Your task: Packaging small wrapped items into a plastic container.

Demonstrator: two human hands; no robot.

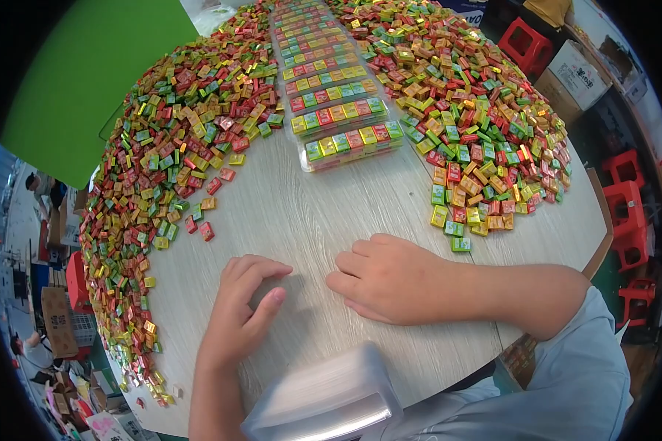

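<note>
Over the near part of the table, my left hand [244, 309] hovers with its thumb and fingers apart and nothing between them. My right hand [393, 281] is beside it, fingers curled under in a closed grip; whatever they may hold is hidden. A stack of clear plastic trays [331, 393] sits at the table's near edge, just below both hands. Farther off, filled clear trays [346, 151] hold rows of small shiny red, green, yellow and orange packs, in a long line running away from me.
Loose packs lie heaped on the left [176, 140] and right [485, 125] of the tray line. A green panel [88, 81] stands at the far left. Red plastic stools [625, 213] and cardboard boxes [577, 77] stand beyond the table's right side. Other people are at the left.
</note>
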